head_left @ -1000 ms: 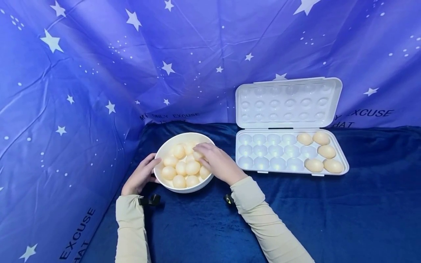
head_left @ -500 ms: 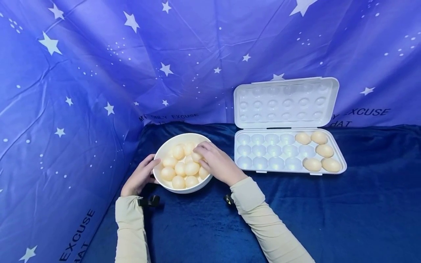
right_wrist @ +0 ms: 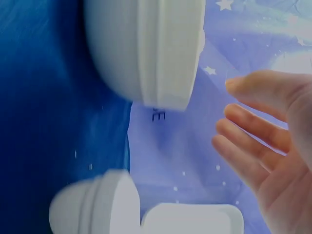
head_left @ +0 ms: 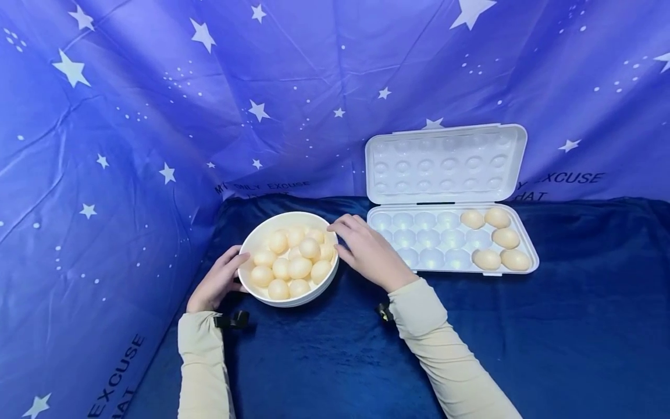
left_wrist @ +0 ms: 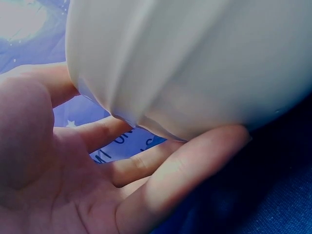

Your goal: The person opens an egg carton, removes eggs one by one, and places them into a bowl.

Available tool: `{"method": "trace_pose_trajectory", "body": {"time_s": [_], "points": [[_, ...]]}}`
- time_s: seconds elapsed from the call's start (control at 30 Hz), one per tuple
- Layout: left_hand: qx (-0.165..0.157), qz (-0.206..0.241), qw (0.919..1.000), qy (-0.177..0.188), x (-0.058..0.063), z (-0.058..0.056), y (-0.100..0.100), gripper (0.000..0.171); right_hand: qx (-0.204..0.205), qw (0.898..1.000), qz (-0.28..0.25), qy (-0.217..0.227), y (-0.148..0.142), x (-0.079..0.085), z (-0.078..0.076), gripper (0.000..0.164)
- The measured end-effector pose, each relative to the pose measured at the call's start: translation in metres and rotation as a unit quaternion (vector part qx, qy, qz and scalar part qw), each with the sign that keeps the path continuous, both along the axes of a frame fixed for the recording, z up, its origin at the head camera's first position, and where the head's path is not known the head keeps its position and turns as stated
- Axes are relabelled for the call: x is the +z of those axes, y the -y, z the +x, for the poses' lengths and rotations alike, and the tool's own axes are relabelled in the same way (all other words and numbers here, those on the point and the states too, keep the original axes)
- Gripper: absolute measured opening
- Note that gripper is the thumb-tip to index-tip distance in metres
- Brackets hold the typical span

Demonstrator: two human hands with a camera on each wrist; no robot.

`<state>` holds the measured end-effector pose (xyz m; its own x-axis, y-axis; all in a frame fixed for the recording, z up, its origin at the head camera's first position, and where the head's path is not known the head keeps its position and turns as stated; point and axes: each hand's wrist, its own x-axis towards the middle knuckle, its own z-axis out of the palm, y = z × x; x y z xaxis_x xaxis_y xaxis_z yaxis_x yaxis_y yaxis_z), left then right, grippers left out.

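A white bowl (head_left: 314,295) full of several pale eggs (head_left: 300,267) stands on the dark blue cloth. My left hand (head_left: 217,282) grips its left side, thumb at the rim; the left wrist view shows fingers (left_wrist: 195,161) against the outer wall of the bowl (left_wrist: 185,63). Just off the right rim hovers my right hand (head_left: 373,253), holding nothing. In the right wrist view its loosely bent fingers (right_wrist: 248,153) are apart from the bowl (right_wrist: 146,48). One egg (head_left: 309,248) lies on top of the heap. To the right, a white egg carton (head_left: 427,238) has several eggs (head_left: 506,238) at its right end.
The carton's lid (head_left: 447,163) leans back upright against the blue star-printed curtain (head_left: 293,70). That curtain also runs down the left side. Dark blue cloth (head_left: 335,361) covers the surface in front of the bowl and carton.
My right hand has left the eggs and moved right, past the bowl's rim. The egg that was under its fingers now shows on the heap. My left hand keeps its grip on the bowl.
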<state>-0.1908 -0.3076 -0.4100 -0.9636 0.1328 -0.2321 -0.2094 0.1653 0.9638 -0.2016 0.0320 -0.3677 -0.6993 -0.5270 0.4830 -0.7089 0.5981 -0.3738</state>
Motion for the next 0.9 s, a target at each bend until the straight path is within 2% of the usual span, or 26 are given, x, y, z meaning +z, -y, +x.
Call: {"method": "trace_pose_trajectory", "body": {"time_s": [0.27,0.67,0.9], "points": [[-0.003,-0.001,1.0000,-0.001,0.000,-0.001,0.000,0.040,-0.006,1.000,0.017,-0.014,-0.028,0.002,-0.005,0.028],[0.000,0.000,1.0000,-0.005,0.003,0.003,0.002,0.037,-0.053,0.998,-0.009,0.024,-0.071,0.001,-0.019,0.034],[-0.003,-0.003,1.0000,-0.003,0.000,0.002,0.000,0.040,-0.088,0.995,-0.013,0.041,-0.094,-0.001,-0.025,0.034]]}}
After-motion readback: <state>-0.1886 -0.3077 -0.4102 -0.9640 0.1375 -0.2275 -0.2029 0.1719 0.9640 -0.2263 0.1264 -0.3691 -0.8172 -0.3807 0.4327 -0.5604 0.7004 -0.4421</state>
